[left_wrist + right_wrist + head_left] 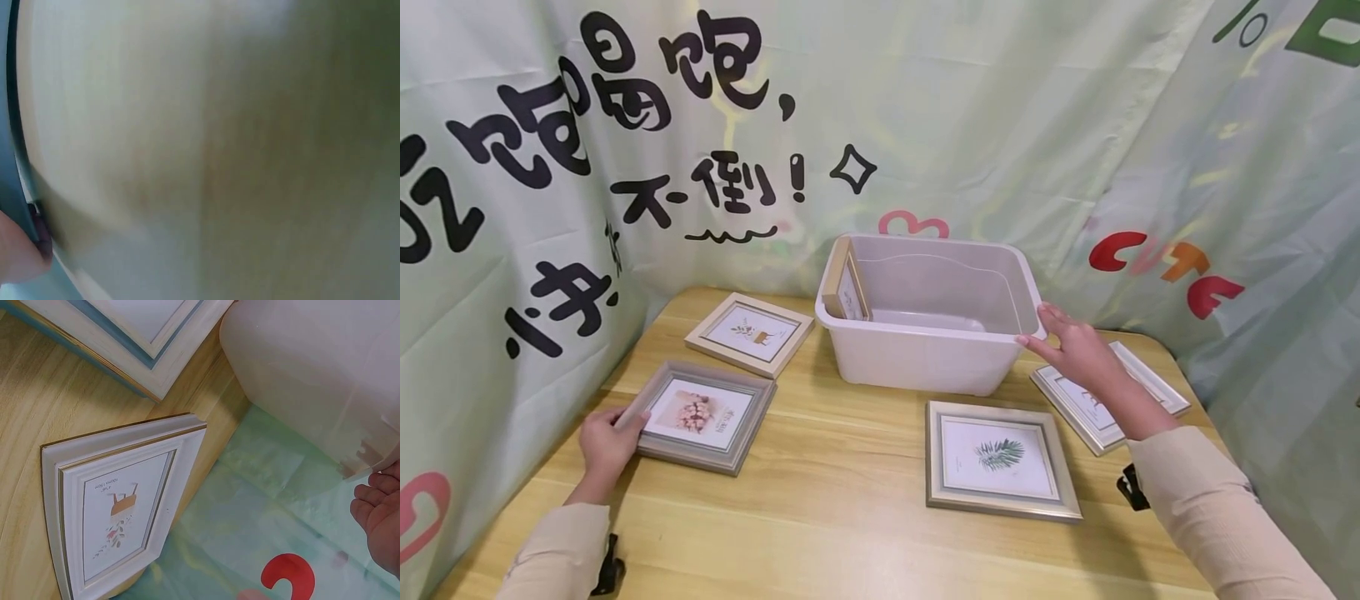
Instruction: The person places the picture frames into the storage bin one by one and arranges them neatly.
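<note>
Gray frame (702, 419) with a pink flower print sits at centre left of the head view, its left edge gripped by the left hand (606, 442). Well apart from it, the right hand (1078, 354) clasps the right front corner of a pale plastic bin (921, 360), just right of the frame's centre. A wooden frame (832, 287) leans upright inside the bin, at its left end. On the surface (827, 517), a beige frame (751, 335) with a plant print lies beyond the gray one; a leaf-print frame (1000, 462) lies at lower right; a white frame (1090, 408) lies partly behind the right forearm. Behind hangs a pale green curtain (955, 108) with black lettering at upper left.
</note>
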Motion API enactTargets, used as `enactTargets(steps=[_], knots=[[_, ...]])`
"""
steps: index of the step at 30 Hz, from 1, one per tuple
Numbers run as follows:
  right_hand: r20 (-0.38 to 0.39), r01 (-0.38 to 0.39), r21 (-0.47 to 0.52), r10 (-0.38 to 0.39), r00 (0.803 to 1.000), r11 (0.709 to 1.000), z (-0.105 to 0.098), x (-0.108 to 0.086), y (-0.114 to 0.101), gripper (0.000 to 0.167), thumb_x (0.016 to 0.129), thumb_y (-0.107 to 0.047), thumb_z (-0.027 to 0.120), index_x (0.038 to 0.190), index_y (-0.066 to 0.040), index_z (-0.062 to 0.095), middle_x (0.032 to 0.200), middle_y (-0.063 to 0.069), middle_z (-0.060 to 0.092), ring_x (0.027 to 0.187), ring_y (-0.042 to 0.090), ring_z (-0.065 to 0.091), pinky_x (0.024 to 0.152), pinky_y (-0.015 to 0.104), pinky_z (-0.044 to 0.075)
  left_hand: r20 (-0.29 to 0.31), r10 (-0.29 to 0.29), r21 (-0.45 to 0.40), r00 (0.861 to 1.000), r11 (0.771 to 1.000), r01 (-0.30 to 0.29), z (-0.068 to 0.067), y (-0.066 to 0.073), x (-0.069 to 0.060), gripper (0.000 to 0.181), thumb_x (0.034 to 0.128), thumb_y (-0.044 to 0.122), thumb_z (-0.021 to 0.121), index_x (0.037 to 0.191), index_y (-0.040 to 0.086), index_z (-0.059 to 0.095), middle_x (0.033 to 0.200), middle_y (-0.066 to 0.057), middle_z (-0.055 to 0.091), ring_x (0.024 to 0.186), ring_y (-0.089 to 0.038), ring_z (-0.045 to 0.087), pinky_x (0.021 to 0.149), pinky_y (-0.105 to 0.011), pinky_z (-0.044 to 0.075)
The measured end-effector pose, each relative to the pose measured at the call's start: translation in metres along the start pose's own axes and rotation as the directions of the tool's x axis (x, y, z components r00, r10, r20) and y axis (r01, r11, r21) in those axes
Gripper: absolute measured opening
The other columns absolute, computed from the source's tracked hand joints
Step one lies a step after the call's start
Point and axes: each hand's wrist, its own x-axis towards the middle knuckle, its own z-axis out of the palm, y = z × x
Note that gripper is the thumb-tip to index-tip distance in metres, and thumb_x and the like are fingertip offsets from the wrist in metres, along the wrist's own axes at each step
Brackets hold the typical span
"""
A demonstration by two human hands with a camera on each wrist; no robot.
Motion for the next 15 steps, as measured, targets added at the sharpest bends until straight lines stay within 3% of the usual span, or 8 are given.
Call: enactTargets(steps=[8,12,13,15], knots=[[0.006,-0.005,0.001,0.005,1.000,1.000,-0.001,0.000,0.000,0.081,0.090,-0.049,0.052,0.143,0.005,0.024,0.147,0.030,0.025,0.133,0.048,0.027,0.104,0.061,0.029,0.004,-0.105,-0.048,0.994,0.993,0.105,-0.006,0.010,0.001,0.045,0.0825,0.018,0.067,0.114,-0.012,0.059,0.117,-0.034,0.054,0.106,-0.045,0.052,0.090,-0.048,0.039],[0.008,-0.008,0.010,0.008,1.000,1.000,0.000,0.000,0.000,0.081,0.090,-0.049,0.053,0.143,0.005,0.023,0.147,0.030,0.024,0.133,0.048,0.026,0.104,0.061,0.028,0.013,-0.127,-0.050,0.992,0.991,0.128,-0.009,0.015,0.001,0.047,0.0811,0.023,0.070,0.117,-0.006,0.061,0.116,-0.027,0.060,0.099,-0.030,0.057,0.082,-0.029,0.043],[0.008,-0.008,0.012,0.008,1.000,1.000,0.000,0.000,0.000,0.081,0.090,-0.049,0.053,0.143,0.004,0.023,0.147,0.030,0.024,0.133,0.048,0.026,0.104,0.061,0.028,0.012,-0.138,-0.063,0.990,0.988,0.138,-0.010,0.017,0.001,0.047,0.0802,0.024,0.071,0.116,-0.004,0.062,0.109,-0.019,0.067,0.093,-0.021,0.058,0.078,-0.022,0.042],[0.009,-0.010,0.017,0.010,1.000,1.000,0.000,0.000,0.000,0.081,0.090,-0.050,0.053,0.143,0.004,0.023,0.147,0.030,0.024,0.133,0.048,0.026,0.104,0.061,0.028,0.016,-0.159,-0.110,0.987,0.981,0.159,-0.013,0.021,0.001,0.048,0.0789,0.026,0.072,0.117,-0.001,0.063,0.092,0.010,0.072,0.083,0.000,0.053,0.072,-0.009,0.037]])
